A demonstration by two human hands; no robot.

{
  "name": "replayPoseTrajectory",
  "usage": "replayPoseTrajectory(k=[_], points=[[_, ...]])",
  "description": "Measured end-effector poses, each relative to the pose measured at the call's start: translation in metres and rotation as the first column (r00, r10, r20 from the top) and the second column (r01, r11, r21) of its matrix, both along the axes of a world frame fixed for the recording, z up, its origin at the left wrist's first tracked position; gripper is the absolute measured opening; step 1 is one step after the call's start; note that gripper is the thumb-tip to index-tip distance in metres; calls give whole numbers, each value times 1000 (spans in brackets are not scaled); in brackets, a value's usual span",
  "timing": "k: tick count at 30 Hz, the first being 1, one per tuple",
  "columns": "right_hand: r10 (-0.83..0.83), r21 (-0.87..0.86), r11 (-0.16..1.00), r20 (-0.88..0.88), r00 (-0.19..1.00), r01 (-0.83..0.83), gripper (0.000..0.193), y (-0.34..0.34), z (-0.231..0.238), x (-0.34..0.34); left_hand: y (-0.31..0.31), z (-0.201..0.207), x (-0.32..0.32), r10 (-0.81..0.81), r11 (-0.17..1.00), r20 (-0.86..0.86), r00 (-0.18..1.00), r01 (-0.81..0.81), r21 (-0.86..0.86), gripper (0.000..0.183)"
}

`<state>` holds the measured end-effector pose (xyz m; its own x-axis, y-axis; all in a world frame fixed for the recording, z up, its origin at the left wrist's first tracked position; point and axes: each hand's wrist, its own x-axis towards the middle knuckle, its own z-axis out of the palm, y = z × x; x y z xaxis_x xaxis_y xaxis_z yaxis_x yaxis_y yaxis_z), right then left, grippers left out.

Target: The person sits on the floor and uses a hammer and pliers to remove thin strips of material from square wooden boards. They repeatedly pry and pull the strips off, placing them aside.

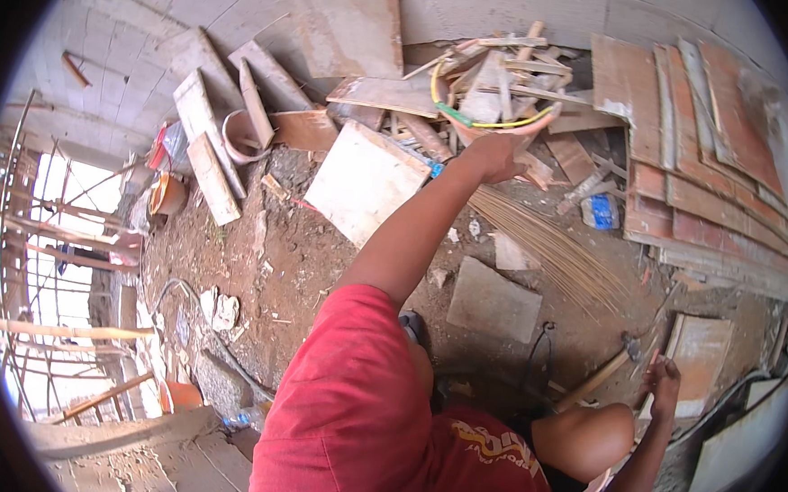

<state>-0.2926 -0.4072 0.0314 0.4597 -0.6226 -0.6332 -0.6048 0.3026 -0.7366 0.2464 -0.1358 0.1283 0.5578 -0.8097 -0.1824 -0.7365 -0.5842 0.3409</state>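
Observation:
My left arm stretches forward, and my left hand (497,158) is at the near side of an orange bucket (509,136) heaped with wood scraps (499,77). A green-and-yellow hose-like band (483,122) runs along the bucket's rim. The fingers point down and right beside a short wood offcut (537,171); whether they grip it is unclear. My right hand (664,380) is raised at the lower right by my knee, fingers curled, perhaps round something thin and small. A hammer (595,379) with a wooden handle lies just left of it.
Thin rods (552,247) lie bundled before the bucket. Stacked panels (710,166) stand on the right. A white board (368,181) and a square sheet (495,299) lie on the dirt floor. Planks (206,144) lean at the left, near bamboo scaffolding (59,262).

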Motion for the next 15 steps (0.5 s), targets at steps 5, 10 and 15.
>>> replayPoseTrajectory(k=[5, 10, 15], points=[[470, -299, 824, -114, 875, -481, 24, -1, 24, 145, 194, -26, 69, 483, 873, 21, 875, -483, 69, 54], [766, -504, 432, -232, 599, -748, 30, 107, 49, 269, 394, -90, 101, 774, 629, -71, 629, -777, -34, 56], [878, -230, 371, -228, 420, -900, 31, 195, 29, 293, 514, -132, 132, 858, 513, -57, 511, -856, 55, 70]])
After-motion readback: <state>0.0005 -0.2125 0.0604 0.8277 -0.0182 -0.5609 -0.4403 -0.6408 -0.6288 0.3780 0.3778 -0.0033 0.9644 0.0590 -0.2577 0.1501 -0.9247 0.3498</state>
